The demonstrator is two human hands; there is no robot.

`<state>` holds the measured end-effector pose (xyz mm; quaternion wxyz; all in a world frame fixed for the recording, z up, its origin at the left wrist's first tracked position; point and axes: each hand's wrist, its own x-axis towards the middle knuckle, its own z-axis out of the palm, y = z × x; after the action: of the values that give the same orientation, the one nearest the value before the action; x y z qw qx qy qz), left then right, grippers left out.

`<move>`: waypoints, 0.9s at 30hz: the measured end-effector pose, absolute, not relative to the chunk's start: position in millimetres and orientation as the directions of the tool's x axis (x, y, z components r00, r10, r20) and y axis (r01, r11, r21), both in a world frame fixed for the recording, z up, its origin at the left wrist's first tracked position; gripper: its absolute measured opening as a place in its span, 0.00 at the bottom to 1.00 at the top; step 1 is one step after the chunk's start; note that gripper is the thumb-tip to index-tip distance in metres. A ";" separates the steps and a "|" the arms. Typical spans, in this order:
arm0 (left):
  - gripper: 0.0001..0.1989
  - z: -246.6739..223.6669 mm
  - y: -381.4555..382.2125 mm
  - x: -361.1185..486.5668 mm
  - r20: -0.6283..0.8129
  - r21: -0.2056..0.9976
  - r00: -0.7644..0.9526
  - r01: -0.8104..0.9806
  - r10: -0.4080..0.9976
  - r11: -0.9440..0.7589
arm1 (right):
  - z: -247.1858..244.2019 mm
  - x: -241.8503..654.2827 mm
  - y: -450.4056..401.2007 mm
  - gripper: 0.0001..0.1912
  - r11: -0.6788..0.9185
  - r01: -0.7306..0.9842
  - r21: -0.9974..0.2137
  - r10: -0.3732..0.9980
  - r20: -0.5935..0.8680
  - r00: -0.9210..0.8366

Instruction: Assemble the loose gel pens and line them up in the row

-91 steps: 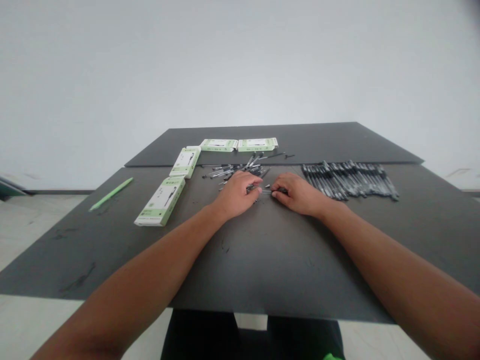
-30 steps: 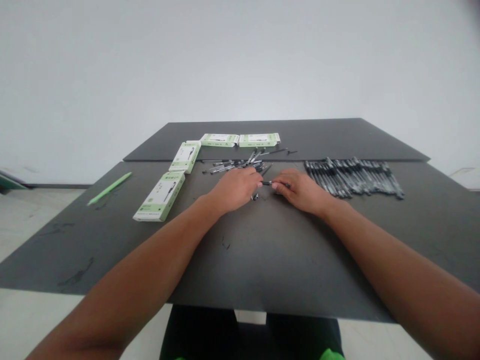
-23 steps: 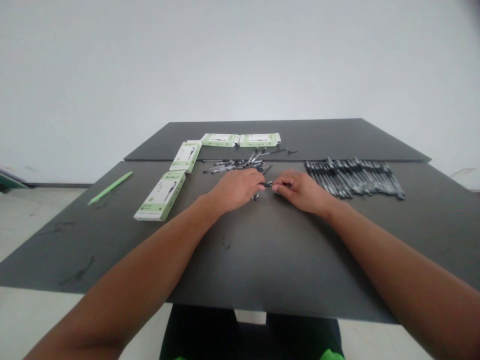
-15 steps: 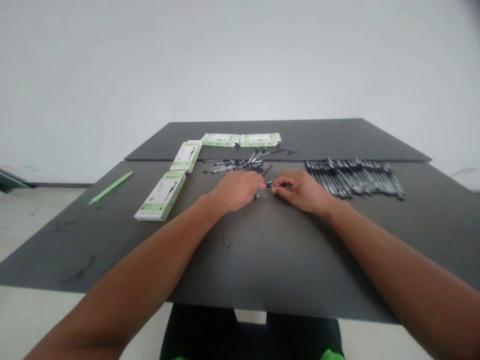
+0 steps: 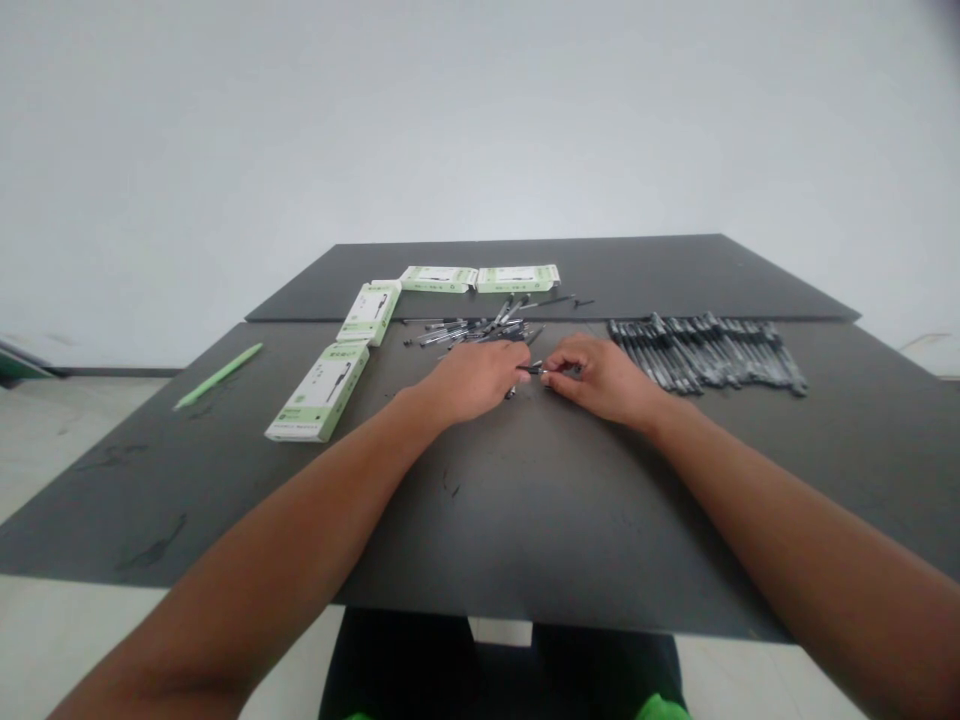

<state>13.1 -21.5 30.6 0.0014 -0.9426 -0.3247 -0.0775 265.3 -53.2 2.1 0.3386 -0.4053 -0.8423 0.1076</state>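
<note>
In the middle of the dark table [image 5: 525,520], my left hand [image 5: 480,382] is closed around a pen [image 5: 531,369] whose dark end pokes out toward the right. Facing it, my right hand [image 5: 592,378] pinches the tip end of the same pen between thumb and forefinger. My palms hide most of the pen. Just behind my left hand lies a loose pile of pen parts [image 5: 457,331], clear barrels and thin dark pieces crossing one another. To the right of my right hand, a row of black-and-clear pens [image 5: 705,355] lies side by side.
Flat white-and-green boxes line the left and back: a near box [image 5: 319,392], one behind it [image 5: 370,312] and two at the back [image 5: 517,279]. A light green pen-like stick [image 5: 217,376] lies at far left. A seam crosses the table behind the pile.
My hands stay close together in nearly the same place. More of the pen's dark part now shows between my fingers. The boxes, pile and row have not been moved.
</note>
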 end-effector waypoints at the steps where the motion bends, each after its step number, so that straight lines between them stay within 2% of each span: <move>1: 0.17 30.9 -21.5 13.1 0.130 0.028 0.795 0.594 0.592 -0.804 | 1.9 265.3 -53.2 0.03 0.650 0.607 -0.457 0.755 0.484 -0.443; 3: 0.20 31.3 -21.8 13.2 0.120 0.026 0.808 0.579 0.577 -0.815 | 1.5 265.5 -52.9 0.03 0.649 0.606 -0.461 0.756 0.480 -0.444; 7: 0.16 31.4 -22.1 12.7 0.166 0.098 0.763 0.617 0.624 -0.781 | 0.3 266.5 -52.6 0.03 0.646 0.610 -0.459 0.757 0.485 -0.438; 9: 0.15 30.8 -21.4 11.9 0.147 0.078 0.779 0.605 0.610 -0.792 | 0.4 266.7 -52.9 0.03 0.654 0.609 -0.449 0.751 0.487 -0.447; 13: 0.22 29.3 -18.6 9.8 0.140 0.050 0.799 0.584 0.585 -0.810 | 2.1 266.8 -53.6 0.03 0.656 0.607 -0.450 0.749 0.490 -0.446; 17: 0.18 28.3 -16.5 7.1 0.151 0.071 0.803 0.573 0.576 -0.817 | 0.8 268.9 -52.7 0.02 0.642 0.621 -0.449 0.759 0.484 -0.435; 23: 0.15 29.0 -11.0 -4.6 0.151 0.040 0.784 0.604 0.602 -0.796 | -4.0 273.7 -48.4 0.02 0.547 0.750 -0.372 0.822 0.407 -0.397; 27: 0.15 31.4 -9.9 -10.6 0.174 0.043 0.759 0.631 0.628 -0.775 | -2.9 274.3 -46.6 0.05 0.557 0.756 -0.343 0.819 0.381 -0.429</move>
<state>-10.6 -9.9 31.4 0.0091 -0.9377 -0.3355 -0.0896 274.3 -46.6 -2.9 0.2594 -0.4670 -0.8432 0.0600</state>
